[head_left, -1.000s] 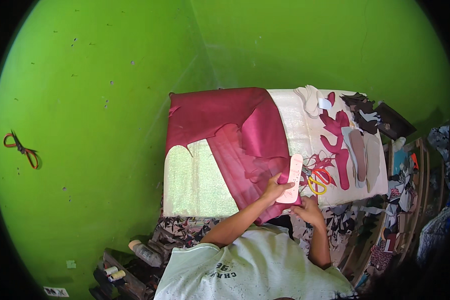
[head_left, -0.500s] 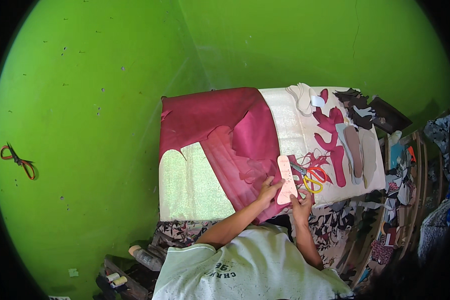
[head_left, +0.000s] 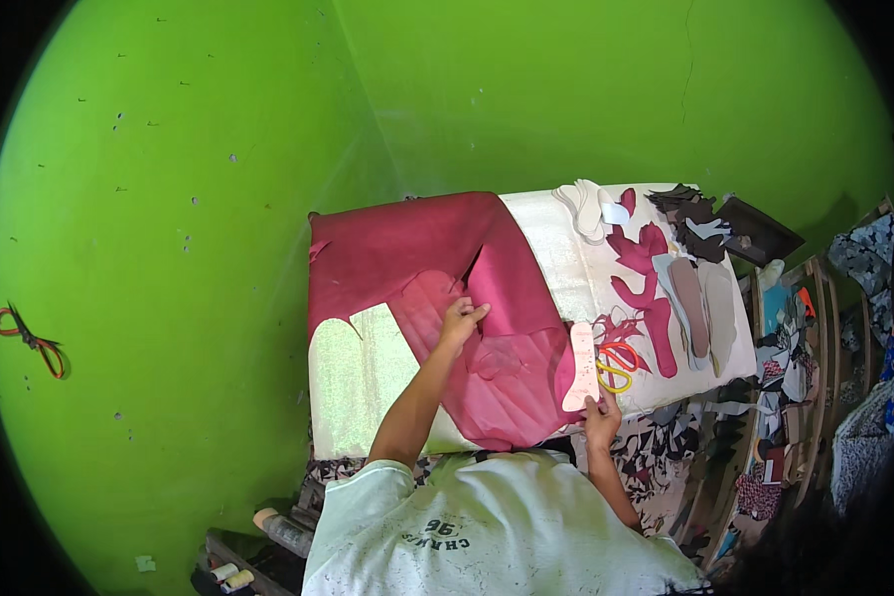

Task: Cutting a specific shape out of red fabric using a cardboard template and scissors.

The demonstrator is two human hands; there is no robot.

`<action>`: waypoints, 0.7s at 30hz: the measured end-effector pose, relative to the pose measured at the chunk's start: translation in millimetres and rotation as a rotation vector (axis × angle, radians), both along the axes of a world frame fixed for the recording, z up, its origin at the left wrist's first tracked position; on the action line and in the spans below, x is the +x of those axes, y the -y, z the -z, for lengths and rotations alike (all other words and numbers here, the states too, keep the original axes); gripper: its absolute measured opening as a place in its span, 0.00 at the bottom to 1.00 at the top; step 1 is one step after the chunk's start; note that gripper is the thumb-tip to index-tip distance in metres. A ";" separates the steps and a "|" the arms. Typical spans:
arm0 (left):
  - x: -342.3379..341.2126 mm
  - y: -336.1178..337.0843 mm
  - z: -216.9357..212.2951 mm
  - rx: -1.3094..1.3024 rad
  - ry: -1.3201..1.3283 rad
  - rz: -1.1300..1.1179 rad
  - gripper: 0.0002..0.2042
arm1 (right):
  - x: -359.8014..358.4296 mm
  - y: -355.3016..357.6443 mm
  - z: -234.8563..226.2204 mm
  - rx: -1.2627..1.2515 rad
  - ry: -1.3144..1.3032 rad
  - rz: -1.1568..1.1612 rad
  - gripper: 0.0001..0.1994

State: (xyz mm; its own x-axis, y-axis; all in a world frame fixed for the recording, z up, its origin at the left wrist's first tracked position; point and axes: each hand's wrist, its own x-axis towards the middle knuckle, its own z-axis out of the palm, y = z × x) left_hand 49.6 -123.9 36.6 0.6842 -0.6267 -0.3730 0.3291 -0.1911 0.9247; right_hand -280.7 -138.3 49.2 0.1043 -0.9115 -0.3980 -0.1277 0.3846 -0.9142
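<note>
A maroon sheet (head_left: 397, 243), perhaps leather or leather-like, covers the table's left and middle, its paler pink underside partly turned up. My left hand (head_left: 462, 320) is closed at the fold's edge near the middle of the sheet, fingers bent on the material. At the table's front edge, my right hand (head_left: 601, 422) pinches the lower end of a pale pink sole-shaped template (head_left: 583, 368), dotted with small marks. The template stands over the sheet's right edge. Just right of it lie scissors (head_left: 618, 368) with one red and one yellow handle; their blades are mostly hidden.
Maroon cut pieces (head_left: 658, 338), long sole shapes (head_left: 690, 303), cream soles (head_left: 581, 209) and black scraps (head_left: 695, 219) lie on the table's right side. A dark tray (head_left: 760, 230) sits at the far right corner. Wooden shelves (head_left: 815, 368) hold scraps. Other scissors (head_left: 32, 343) hang on the green wall.
My left hand has left the template and moved left and away onto the sheet's fold. The sheet's pink underside is spread wider. My right hand keeps the template, now slightly tilted.
</note>
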 end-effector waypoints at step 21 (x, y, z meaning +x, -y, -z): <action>6.8 -18.2 40.3 0.101 0.099 0.077 0.16 | 138.4 85.3 -46.5 -0.059 0.126 -0.671 0.07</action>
